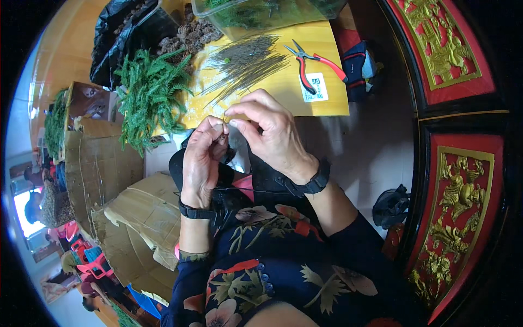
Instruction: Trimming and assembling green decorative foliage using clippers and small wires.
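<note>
The left hand (202,158) and right hand (269,131) pinch one thin grey wire (225,116), fingertips touching; something small and dark, perhaps a cone, sits between them. Farther off lie red-handled metal pliers (313,64).

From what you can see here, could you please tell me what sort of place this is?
Probably a home craft workspace: a yellow board holds thin wires and red-handled pliers, with green sprigs and cardboard boxes beside it.
</note>
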`<state>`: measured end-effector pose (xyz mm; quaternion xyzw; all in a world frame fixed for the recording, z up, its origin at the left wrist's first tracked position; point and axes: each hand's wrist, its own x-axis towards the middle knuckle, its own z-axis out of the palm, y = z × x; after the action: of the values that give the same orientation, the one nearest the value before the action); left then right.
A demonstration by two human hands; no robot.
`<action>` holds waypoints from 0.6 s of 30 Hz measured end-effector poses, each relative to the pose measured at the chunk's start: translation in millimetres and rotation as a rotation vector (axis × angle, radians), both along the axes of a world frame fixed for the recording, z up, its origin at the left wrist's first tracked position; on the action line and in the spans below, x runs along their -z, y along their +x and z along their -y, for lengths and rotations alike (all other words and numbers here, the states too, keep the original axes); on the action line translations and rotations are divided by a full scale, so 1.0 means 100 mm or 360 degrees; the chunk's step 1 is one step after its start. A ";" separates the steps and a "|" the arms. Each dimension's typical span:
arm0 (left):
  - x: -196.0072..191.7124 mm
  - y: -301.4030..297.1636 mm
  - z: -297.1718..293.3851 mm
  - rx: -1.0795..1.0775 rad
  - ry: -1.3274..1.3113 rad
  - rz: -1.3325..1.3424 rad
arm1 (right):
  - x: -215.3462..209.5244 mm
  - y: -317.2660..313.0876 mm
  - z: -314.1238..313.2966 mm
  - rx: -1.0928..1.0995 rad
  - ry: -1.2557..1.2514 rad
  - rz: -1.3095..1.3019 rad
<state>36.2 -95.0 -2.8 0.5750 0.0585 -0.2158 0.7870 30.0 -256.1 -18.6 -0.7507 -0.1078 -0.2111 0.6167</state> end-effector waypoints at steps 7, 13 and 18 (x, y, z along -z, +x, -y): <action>-0.02 0.00 0.03 0.0080 -0.0033 -0.0213 | 0.06 0.01 0.02 -0.0024 -0.0174 0.0117; -0.11 -0.03 0.10 0.0018 -0.0136 -0.0314 | 0.04 0.01 0.03 -0.0059 -0.0106 0.0038; -0.04 0.00 0.00 0.0136 -0.0071 -0.0242 | 0.02 0.00 0.08 -0.0171 -0.0219 0.0070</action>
<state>36.4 -94.7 0.7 0.5414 0.0887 -0.2933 0.7830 29.7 -264.5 -20.7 -0.7795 -0.1756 -0.1862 0.5717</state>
